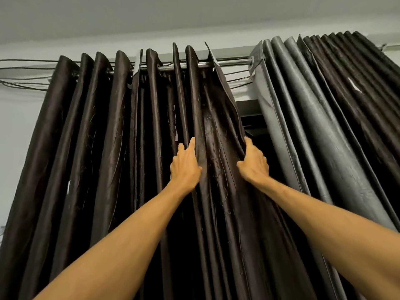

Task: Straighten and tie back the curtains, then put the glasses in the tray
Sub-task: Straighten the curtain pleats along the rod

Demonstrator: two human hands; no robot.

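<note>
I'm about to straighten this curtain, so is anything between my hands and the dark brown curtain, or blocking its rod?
Nothing visible. The left hand rests on the dark brown satin curtain, the right hand grips its edge, and the chrome rod beside it is bare.

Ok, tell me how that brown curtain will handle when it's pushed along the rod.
Probably floppy: the brown curtain hangs in soft, deep folds and bends round the right hand gripping its edge. Likely slippery, given its satin-like sheen. It should slide sideways rather than lift, since the rod threads through its top, though the bunched folds may drag.
</note>
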